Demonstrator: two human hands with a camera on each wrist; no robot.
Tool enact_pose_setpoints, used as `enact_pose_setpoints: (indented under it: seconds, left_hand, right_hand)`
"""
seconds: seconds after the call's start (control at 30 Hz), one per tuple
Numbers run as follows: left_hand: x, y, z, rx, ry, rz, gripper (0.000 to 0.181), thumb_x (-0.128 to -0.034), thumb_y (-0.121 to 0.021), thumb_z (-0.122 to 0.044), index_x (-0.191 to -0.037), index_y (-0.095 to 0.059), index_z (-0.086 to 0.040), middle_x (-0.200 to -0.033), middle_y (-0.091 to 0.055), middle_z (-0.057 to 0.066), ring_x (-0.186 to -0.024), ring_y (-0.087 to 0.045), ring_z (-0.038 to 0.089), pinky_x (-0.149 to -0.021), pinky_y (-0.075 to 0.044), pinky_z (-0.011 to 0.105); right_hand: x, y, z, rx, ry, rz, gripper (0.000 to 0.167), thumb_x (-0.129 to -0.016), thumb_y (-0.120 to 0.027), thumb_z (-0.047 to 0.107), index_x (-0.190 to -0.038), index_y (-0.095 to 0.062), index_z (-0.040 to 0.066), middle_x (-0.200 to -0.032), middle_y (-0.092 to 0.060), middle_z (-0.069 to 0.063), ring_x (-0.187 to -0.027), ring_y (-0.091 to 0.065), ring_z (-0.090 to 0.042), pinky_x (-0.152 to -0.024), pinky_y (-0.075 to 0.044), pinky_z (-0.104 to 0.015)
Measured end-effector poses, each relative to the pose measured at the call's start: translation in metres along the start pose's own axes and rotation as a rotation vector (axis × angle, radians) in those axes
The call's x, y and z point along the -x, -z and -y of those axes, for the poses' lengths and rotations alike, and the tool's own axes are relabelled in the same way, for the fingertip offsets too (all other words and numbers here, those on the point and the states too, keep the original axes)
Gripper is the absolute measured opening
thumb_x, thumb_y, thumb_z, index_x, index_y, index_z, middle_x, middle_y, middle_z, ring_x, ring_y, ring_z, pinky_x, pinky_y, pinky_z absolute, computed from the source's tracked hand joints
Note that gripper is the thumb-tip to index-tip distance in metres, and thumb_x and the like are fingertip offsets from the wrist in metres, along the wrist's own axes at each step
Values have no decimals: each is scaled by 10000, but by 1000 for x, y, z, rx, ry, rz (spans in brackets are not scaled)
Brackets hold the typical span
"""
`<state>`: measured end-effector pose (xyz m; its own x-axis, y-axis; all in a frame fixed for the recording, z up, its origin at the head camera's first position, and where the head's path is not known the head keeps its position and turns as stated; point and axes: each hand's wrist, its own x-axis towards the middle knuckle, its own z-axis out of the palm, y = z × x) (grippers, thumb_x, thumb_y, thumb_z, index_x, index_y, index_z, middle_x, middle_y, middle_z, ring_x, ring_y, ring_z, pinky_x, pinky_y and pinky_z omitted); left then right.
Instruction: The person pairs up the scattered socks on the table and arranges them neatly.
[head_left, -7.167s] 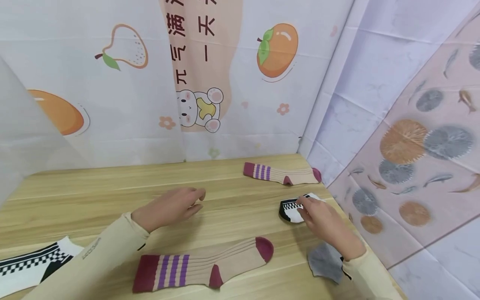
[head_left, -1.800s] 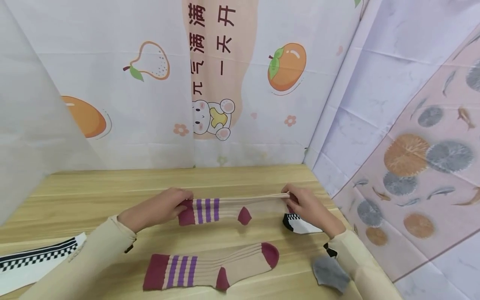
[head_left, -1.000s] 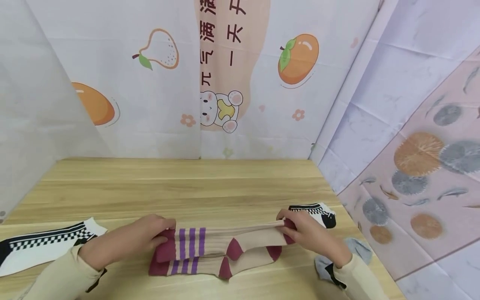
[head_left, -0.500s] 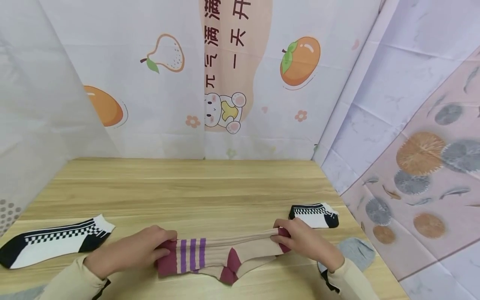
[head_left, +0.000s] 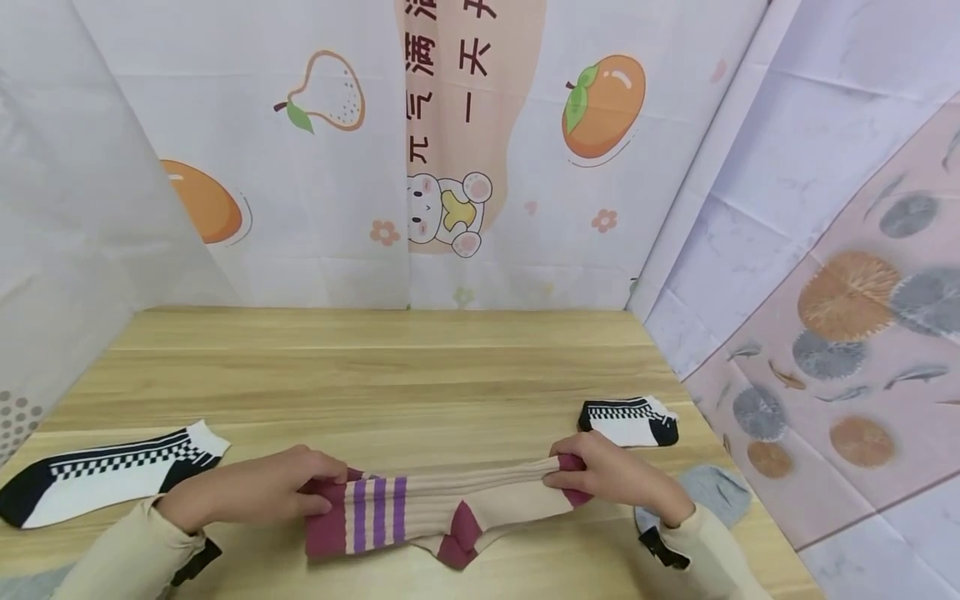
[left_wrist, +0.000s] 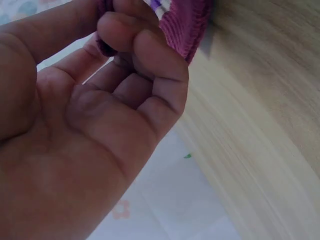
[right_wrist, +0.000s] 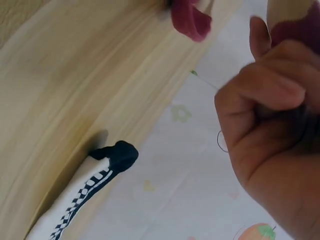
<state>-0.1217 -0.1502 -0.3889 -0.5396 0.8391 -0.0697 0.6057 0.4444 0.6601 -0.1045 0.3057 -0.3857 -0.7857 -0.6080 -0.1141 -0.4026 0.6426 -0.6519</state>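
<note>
Two beige ribbed socks with maroon cuffs, heels and toes and purple stripes lie one over the other. The upper sock [head_left: 517, 504] is stretched sideways between my hands. Beneath it the lower sock [head_left: 455, 553] shows mainly at its heel; the rest is mostly covered. My left hand [head_left: 258, 487] pinches the maroon cuff [left_wrist: 185, 30] between thumb and fingers. At the other end my right hand [head_left: 622, 477] pinches the maroon toe [right_wrist: 295, 32]. Whether either hand also grips the lower sock I cannot tell.
A white sock with black checks [head_left: 112, 479] lies at the left, and a similar one [head_left: 630, 421] at the back right. Grey fabric [head_left: 716, 496] is by the right sleeve, more grey [head_left: 33, 583] at the lower left. Printed curtains [head_left: 315, 208] border the wooden table [head_left: 390, 358].
The striped sock was picked up from the back right, stretched between both hands, brought nearer and laid over its match. Over the last half second the cuff end has shifted slightly.
</note>
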Motion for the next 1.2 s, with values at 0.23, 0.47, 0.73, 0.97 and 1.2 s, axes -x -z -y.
enact_pose_setpoints:
  seconds: [0.23, 0.47, 0.73, 0.97, 1.2]
  left_hand:
    - [-9, 9, 11, 45, -21, 64, 171, -966, -646, -207, -834, -537, -215, -741, -443, -180, -685, -441, -27, -593, -420, 202]
    - [-29, 2, 23, -18, 75, 102, 225, -918, -691, -130, -798, -507, -182, -704, -432, -154, -643, -424, -16, -582, -400, 196]
    - [-20, -11, 9, -372, 158, -171, 206, -867, -765, -180, -950, -578, -160, -792, -529, -84, -698, -475, 71, -583, -437, 273]
    - [-11, -45, -29, -632, 81, -334, 364, -908, -705, -277, -1200, -645, -67, -1133, -639, 129, -1019, -621, 281, -831, -555, 454]
    - [-10, -73, -48, -447, 158, -62, 478, -1046, -477, -401, -1455, -514, -156, -1511, -457, 124, -1398, -396, 374, -1058, -402, 554]
  right_hand:
    - [-2, -3, -3, 13, -42, 55, 254, -955, -676, 318, -746, -597, 199, -556, -558, 151, -489, -488, 17, -511, -414, -185]
    - [-17, -18, -6, 170, -89, 20, 238, -955, -678, 265, -752, -567, 208, -591, -534, 158, -530, -480, 21, -518, -413, -202]
    - [-8, -20, -8, 311, -43, -232, 95, -906, -733, 158, -932, -645, 135, -732, -570, 117, -643, -511, -13, -576, -458, -213]
    - [4, -38, 16, 583, 158, -485, 213, -838, -784, 107, -1026, -707, 40, -1023, -677, -73, -980, -620, -218, -833, -547, -384]
    - [17, -68, 43, 410, 67, -87, 411, -1042, -513, 336, -1399, -562, 138, -1482, -489, -90, -1385, -415, -315, -1079, -385, -540]
